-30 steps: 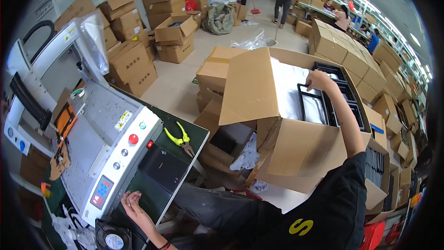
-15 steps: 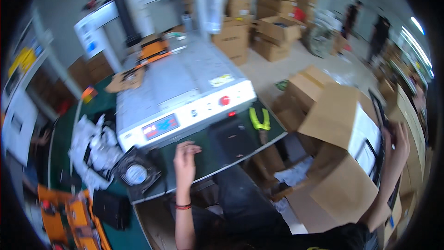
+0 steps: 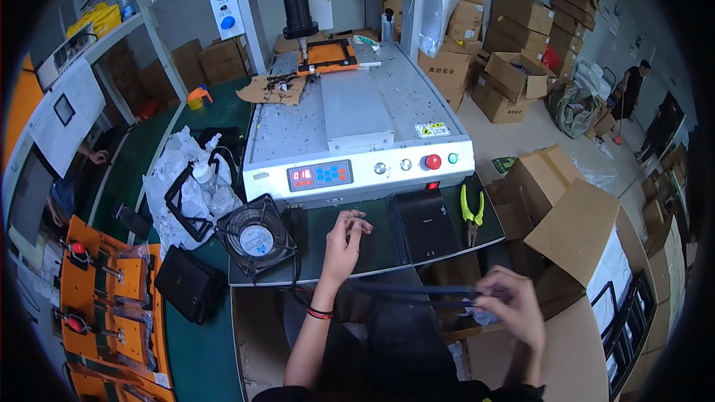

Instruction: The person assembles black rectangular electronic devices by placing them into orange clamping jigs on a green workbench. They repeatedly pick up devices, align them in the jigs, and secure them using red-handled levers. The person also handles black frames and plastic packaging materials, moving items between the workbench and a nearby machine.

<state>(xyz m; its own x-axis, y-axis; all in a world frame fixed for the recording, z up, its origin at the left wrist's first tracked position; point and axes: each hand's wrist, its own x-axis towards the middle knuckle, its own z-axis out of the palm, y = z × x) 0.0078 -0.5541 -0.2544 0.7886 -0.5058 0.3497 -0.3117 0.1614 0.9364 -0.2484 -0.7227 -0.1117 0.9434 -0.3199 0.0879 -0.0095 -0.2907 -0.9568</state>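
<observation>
- I take the grey dispensing machine [image 3: 357,126] as my landmark: just in front of its control panel lies a dark green mat [image 3: 372,234], and my left hand [image 3: 344,242] hovers over it, fingers loosely curled and half open, holding nothing.
- My right hand [image 3: 514,305], in front of the machine and to its right, is pinched shut on one end of a thin dark frame [image 3: 417,294] that stretches flat towards my left wrist; it blurs, so I cannot tell its make.
- Left of my left hand, at the machine's front corner, sits a round black fan [image 3: 255,237]; yellow-handled pliers [image 3: 471,212] lie at the mat's right end.
- Right of the machine, an open brown cardboard box [image 3: 581,231] with matte flaps crowds my right arm.
- A second ago my right hand was reaching deep into that box; now it is out, carrying the frame, and my view has swung to the machine.
</observation>
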